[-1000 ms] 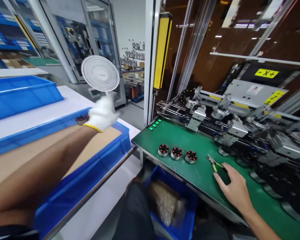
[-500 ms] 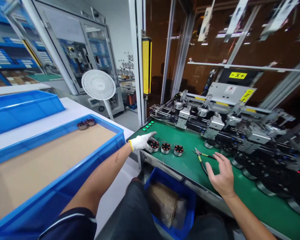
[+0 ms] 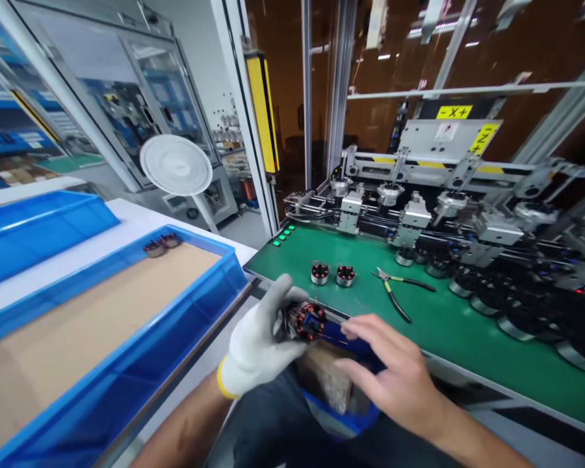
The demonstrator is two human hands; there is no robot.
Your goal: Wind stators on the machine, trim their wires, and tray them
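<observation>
1. The left hand [image 3: 258, 344], in a white glove, is clamped around a wound stator [image 3: 308, 321] with copper coils, held up over the person's lap.
2. The bare right hand [image 3: 394, 377] sits just right of that grasp with fingers spread apart; its fingertips [image 3: 351, 331] are near the stator, and I cannot tell whether they touch it.
3. Beyond the grasp, 2 more stators [image 3: 331, 273] stand side by side on the green bench [image 3: 443, 318].
4. Further right of those lie pliers [image 3: 394, 289], flat on the bench, jaws pointing left.
5. Below the held stator is a blue bin [image 3: 341, 416] with a brown bundle inside.
6. Far left of the grasp, a blue tray [image 3: 195, 305] lined with cardboard holds 2 stators [image 3: 160, 245] in its far corner.
</observation>
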